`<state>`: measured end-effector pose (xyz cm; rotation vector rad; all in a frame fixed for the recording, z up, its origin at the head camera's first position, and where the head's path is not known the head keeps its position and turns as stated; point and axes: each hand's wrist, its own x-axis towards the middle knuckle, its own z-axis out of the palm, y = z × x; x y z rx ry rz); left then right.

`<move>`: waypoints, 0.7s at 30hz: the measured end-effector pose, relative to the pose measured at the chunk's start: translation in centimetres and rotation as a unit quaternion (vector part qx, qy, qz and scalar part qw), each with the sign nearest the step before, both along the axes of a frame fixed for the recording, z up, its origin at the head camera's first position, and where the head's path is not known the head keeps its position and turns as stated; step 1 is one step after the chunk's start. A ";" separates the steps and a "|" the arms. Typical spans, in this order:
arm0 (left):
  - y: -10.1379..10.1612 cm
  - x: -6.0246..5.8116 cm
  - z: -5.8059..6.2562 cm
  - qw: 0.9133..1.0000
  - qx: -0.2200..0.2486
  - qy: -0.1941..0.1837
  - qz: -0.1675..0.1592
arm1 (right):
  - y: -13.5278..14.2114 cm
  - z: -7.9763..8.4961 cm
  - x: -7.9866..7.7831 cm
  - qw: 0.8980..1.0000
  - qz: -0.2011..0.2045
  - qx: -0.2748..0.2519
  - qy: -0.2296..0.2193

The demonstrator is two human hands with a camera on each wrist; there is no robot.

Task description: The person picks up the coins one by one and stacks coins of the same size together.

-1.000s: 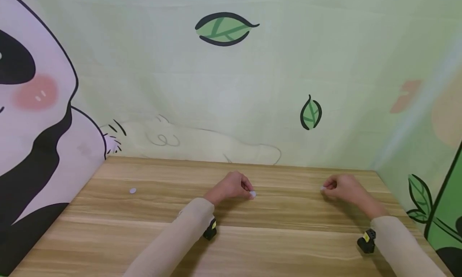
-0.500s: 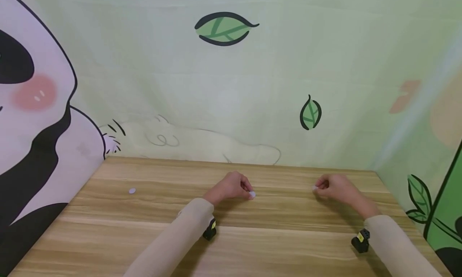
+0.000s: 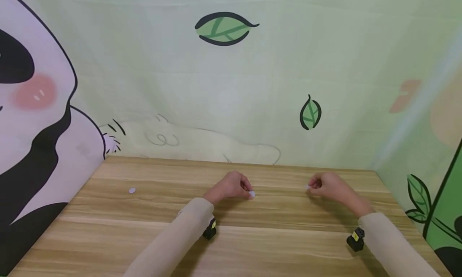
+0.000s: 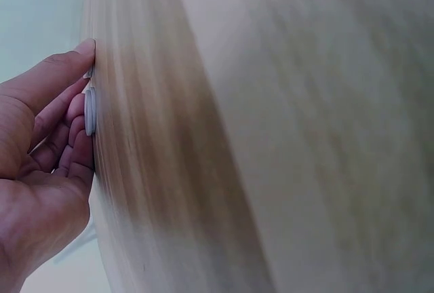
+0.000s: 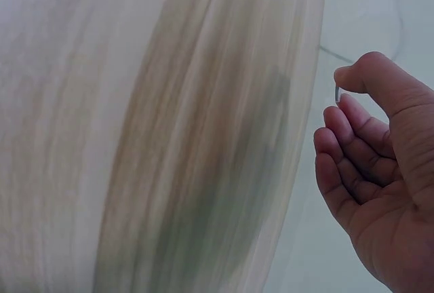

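Observation:
In the head view my left hand [image 3: 231, 184] is low over the table, thumb and fingers closed at a small white disc [image 3: 252, 194]. The left wrist view shows a thin white piece [image 4: 88, 73] under the thumb and flat stacked white discs [image 4: 90, 111] beside the curled fingers, right at the table surface. To the right, my right hand [image 3: 330, 186] pinches another thin white disc [image 5: 338, 94] between thumb and index finger, raised over the table. Its other fingers are loosely curled. A third white disc [image 3: 132, 190] lies flat at the table's left.
Both hands work over a wood-grain table [image 3: 270, 249]. Behind its far edge hangs a pale green backdrop [image 3: 231, 92] with a painted panda and leaves. A black camera [image 3: 210, 229] sits at the left wrist and another camera [image 3: 355, 239] at the right.
My right hand has moved left with its white disc, nearer my left hand. The left hand and the disc at the table's left have stayed in place.

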<state>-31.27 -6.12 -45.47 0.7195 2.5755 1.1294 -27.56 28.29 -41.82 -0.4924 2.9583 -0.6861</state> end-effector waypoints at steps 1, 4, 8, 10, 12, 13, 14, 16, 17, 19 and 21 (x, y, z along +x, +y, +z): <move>0.0 0.0 0.0 1.000 -0.002 0.001 0.000 | -0.1 0.0 0.0 1.000 0.003 -0.002 0.001; -0.1 0.1 0.2 1.000 -0.006 0.000 -0.001 | -0.5 -0.1 0.1 1.000 0.005 -0.004 0.001; -0.2 0.1 0.2 1.000 -0.006 -0.005 0.002 | -0.9 -0.2 0.0 1.000 0.007 -0.002 0.003; -0.3 0.1 0.2 1.000 -0.007 -0.004 0.004 | -1.1 -0.2 -0.1 1.000 0.007 0.001 0.004; -0.3 0.2 0.3 1.000 -0.009 -0.003 0.004 | -1.3 -0.2 -0.2 1.000 0.007 0.003 0.005; -0.3 0.2 0.3 1.000 -0.010 -0.002 0.003 | -1.5 -0.2 -0.2 1.000 0.005 0.003 0.003; -0.3 0.2 0.3 1.000 -0.011 -0.002 0.003 | -1.6 -0.1 -0.1 1.000 0.009 0.003 0.004; -0.2 0.3 0.5 1.000 -0.014 -0.002 0.004 | -1.9 0.0 -0.1 1.000 0.011 0.002 0.004; -0.2 0.3 0.5 1.000 -0.016 -0.001 0.004 | -2.0 0.1 0.0 1.000 0.011 -0.001 0.003; -0.1 0.3 0.5 1.000 -0.019 0.000 0.005 | -2.3 0.3 0.1 1.000 0.015 -0.004 0.001; 0.0 0.3 0.5 1.000 -0.022 0.002 0.005 | -2.6 0.5 0.2 1.000 0.016 -0.006 0.001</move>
